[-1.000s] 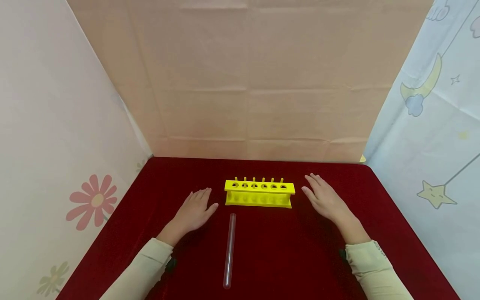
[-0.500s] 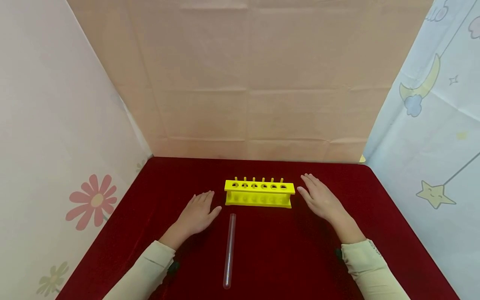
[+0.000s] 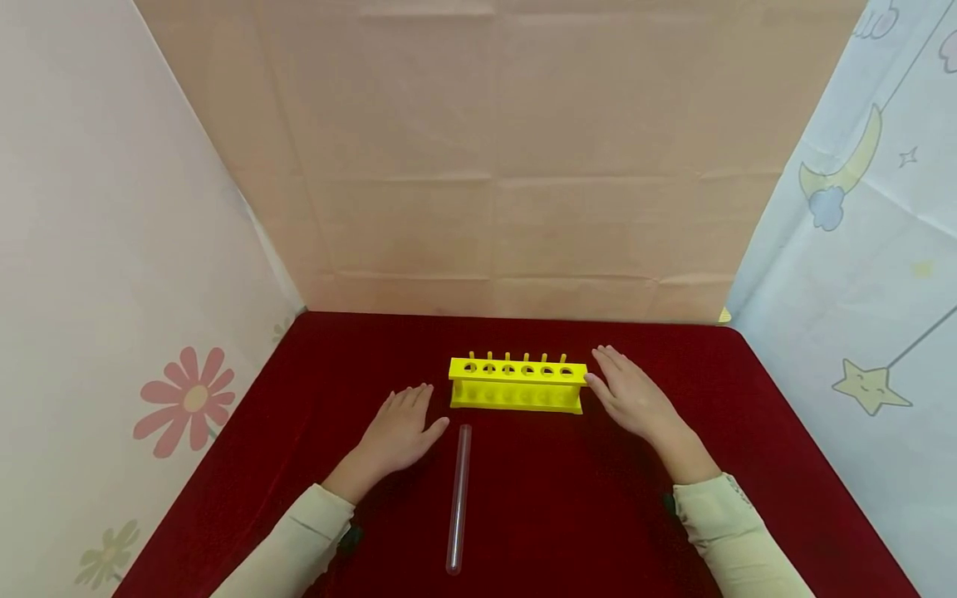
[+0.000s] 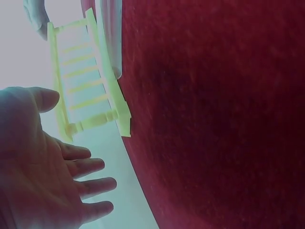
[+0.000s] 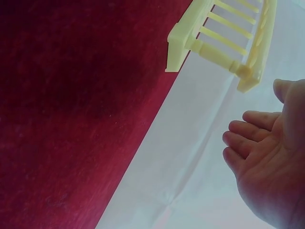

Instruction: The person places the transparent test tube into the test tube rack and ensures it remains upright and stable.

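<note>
A yellow test-tube rack [image 3: 517, 384] with a row of empty holes stands mid-table on the red cloth [image 3: 568, 507]. In front of it a clear glass test tube [image 3: 458, 497] lies lengthwise. My left hand [image 3: 402, 427] hovers flat and open, left of the tube's far end and near the rack's left end [image 4: 90, 90]. Over at the rack's other end, my right hand [image 3: 624, 392] is open, thumb close to or touching that end; contact is unclear. The right wrist view shows this hand [image 5: 267, 167] apart from the rack [image 5: 224, 38]. Neither hand holds anything.
Paper walls close in the table: a floral sheet [image 3: 112, 274] on the left, a beige one [image 3: 508, 166] behind, a moon-and-star sheet [image 3: 860, 232] on the right. Red cloth lies bare at the front right.
Both hands have drifted inward toward the rack: the left one rightward toward the tube's far end, the right one leftward up to the rack's right end. Rack and tube have not moved.
</note>
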A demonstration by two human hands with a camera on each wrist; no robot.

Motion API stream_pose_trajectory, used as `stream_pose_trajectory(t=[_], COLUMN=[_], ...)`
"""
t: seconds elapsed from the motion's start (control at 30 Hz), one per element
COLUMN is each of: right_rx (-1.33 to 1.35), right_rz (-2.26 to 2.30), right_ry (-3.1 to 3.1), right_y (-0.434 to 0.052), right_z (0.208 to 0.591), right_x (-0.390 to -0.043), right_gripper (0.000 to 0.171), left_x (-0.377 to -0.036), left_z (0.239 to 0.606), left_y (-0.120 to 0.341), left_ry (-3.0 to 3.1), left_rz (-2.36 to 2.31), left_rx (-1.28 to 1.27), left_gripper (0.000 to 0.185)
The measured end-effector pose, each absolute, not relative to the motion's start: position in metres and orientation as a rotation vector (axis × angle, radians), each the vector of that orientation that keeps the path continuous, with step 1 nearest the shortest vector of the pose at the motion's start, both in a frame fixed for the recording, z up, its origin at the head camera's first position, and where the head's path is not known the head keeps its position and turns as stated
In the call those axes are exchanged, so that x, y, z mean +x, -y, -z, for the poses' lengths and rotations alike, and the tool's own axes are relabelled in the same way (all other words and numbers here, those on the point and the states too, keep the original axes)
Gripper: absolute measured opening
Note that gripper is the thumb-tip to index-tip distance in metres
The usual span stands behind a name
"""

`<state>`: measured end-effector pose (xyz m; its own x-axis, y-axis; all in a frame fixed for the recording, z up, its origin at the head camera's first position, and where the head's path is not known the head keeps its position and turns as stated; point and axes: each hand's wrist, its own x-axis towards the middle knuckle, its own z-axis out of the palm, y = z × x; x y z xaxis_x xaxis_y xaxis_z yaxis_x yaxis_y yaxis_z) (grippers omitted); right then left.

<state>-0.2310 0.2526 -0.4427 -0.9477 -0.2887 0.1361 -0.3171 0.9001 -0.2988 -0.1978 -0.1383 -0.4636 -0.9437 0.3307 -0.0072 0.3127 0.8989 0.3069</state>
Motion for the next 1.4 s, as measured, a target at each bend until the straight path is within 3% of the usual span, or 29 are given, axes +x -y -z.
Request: stream_pose_trajectory(t=[1.4], right_rx=[0.557], right_rz=[-0.455], right_ry=[2.988], right_y=[-0.226], right_z=[0.454], right_x=[-0.238], right_gripper=[0.062], left_x=[-0.176], left_z=[0.465], left_y=[0.117], left_ry=[-2.954], left_rz=[-0.501], left_rx=[0.514], left_gripper=[0.071])
